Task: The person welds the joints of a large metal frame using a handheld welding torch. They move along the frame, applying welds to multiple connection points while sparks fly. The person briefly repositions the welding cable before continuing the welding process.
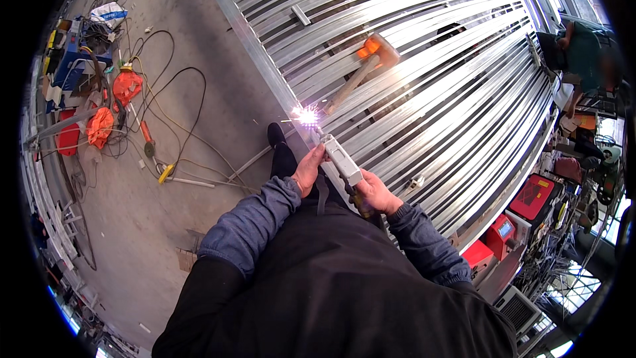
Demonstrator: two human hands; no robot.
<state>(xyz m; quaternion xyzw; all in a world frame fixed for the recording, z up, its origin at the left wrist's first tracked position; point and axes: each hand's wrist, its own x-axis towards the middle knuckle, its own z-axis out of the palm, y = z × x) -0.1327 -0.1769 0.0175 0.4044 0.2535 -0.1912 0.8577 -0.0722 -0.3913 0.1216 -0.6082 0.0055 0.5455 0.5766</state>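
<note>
A handheld welding torch [342, 159] with a pale boxy body points away from me at the edge of a large metal grille [411, 99] made of long parallel bars. Bright white-violet sparks burst at its tip, on the grille's left edge rail [255, 50]. My right hand [376, 193] is closed round the rear of the torch, where a dark part hangs below. With fingers pinched, my left hand [308, 171] grips the torch's front left side near the nozzle. A mallet [379, 52] with an orange-ended head and wooden handle lies on the bars just beyond the sparks.
Cables [179, 109], orange cloths [126, 86] and a blue machine [68, 59] lie on the floor to the left. A short metal piece [301, 15] rests on the grille. Red equipment boxes [500, 233] stand at right. Another person [583, 56] is at the far right.
</note>
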